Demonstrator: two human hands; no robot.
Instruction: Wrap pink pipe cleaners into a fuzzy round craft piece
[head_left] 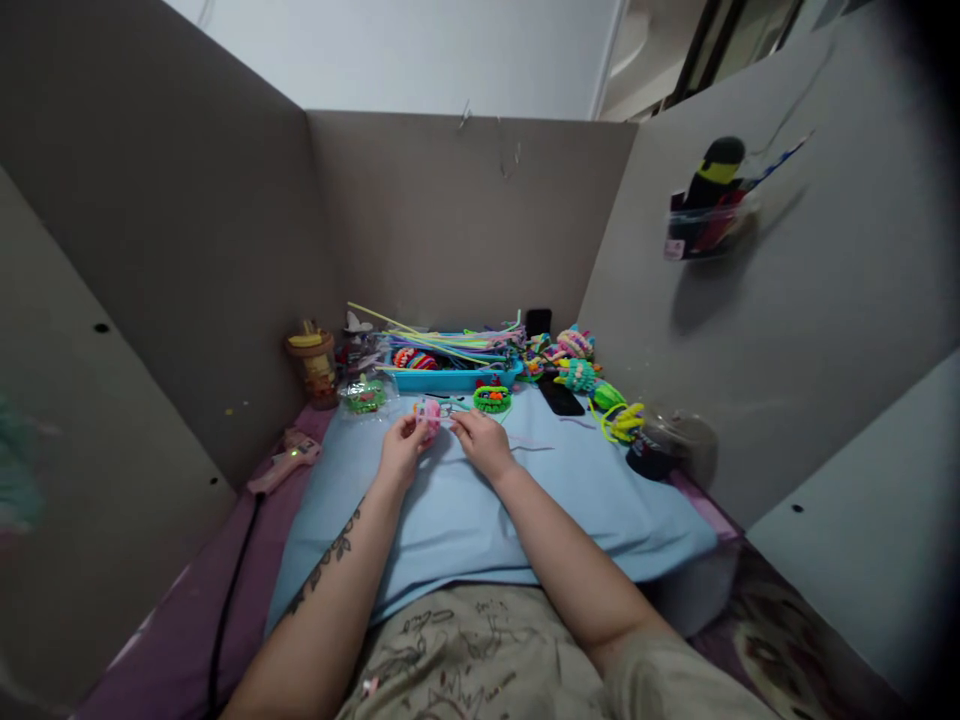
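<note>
My left hand (pixel 400 452) is closed around the near side of a small pink fuzzy piece (pixel 429 412), which looks made of coiled pipe cleaner. A pale strand runs across from it to my right hand (pixel 484 443), whose fingertips are pinched together on what looks like a pale pipe cleaner. Both hands are just above the blue cloth (pixel 450 525), close to each other. Right behind them sits a green fuzzy piece (pixel 491 400) with an orange spot. To the right, a loose thin pale purple strand (pixel 534 447) lies on the cloth.
At the back stands a blue tray (pixel 450 381) heaped with pipe cleaners (pixel 457 345). Colourful fuzzy pieces (pixel 579 374), a phone (pixel 561 396) and a dark round container (pixel 654 450) are at right. A pink glue gun (pixel 289 462) with a black cord and a brown cup (pixel 313 365) stand left. Grey panels surround the table.
</note>
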